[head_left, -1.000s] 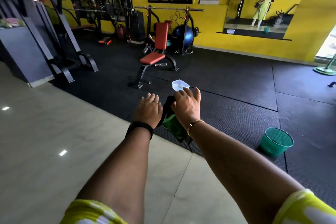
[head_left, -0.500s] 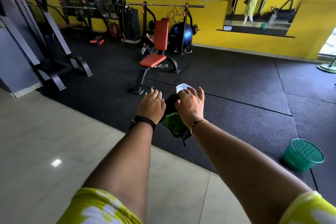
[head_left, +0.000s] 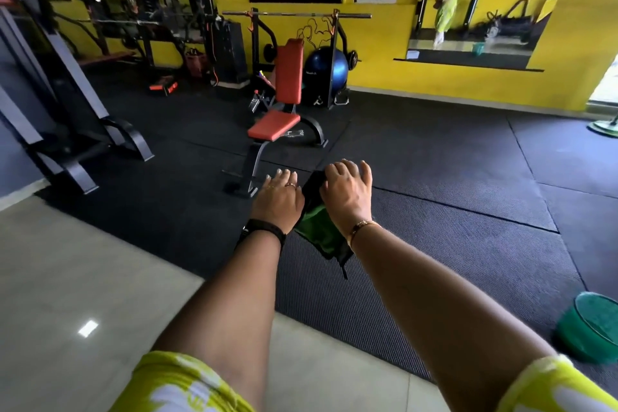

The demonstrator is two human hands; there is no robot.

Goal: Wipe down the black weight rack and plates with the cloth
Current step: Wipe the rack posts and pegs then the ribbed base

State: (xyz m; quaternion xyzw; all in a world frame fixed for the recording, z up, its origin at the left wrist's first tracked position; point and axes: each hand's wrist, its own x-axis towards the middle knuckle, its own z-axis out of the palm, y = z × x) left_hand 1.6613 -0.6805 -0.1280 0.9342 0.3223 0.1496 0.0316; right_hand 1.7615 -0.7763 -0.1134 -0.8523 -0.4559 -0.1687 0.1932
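Both my arms are stretched forward over the edge of the black rubber mat. A green and dark cloth [head_left: 317,227] hangs between my hands. My right hand [head_left: 347,192] curls its fingers over the cloth's top edge, and my left hand [head_left: 279,199] grips its left side. Far off at the yellow back wall stands a black barbell stand [head_left: 334,53] with a bar across it and a small black plate [head_left: 352,58] on its right side. A black machine frame [head_left: 77,104] stands at the left. Neither hand is near them.
A red bench [head_left: 277,100] stands ahead in the middle, with a blue ball [head_left: 326,65] behind it. A green bucket [head_left: 592,324] sits on the mat at the lower right. Pale tiled floor [head_left: 83,278] lies to the left, and a black weight stack [head_left: 230,53] stands at the back.
The view has shifted forward and left, so the bucket slid toward the right edge. The white tub ahead is now hidden behind my right hand. Both hands keep hold of the cloth.
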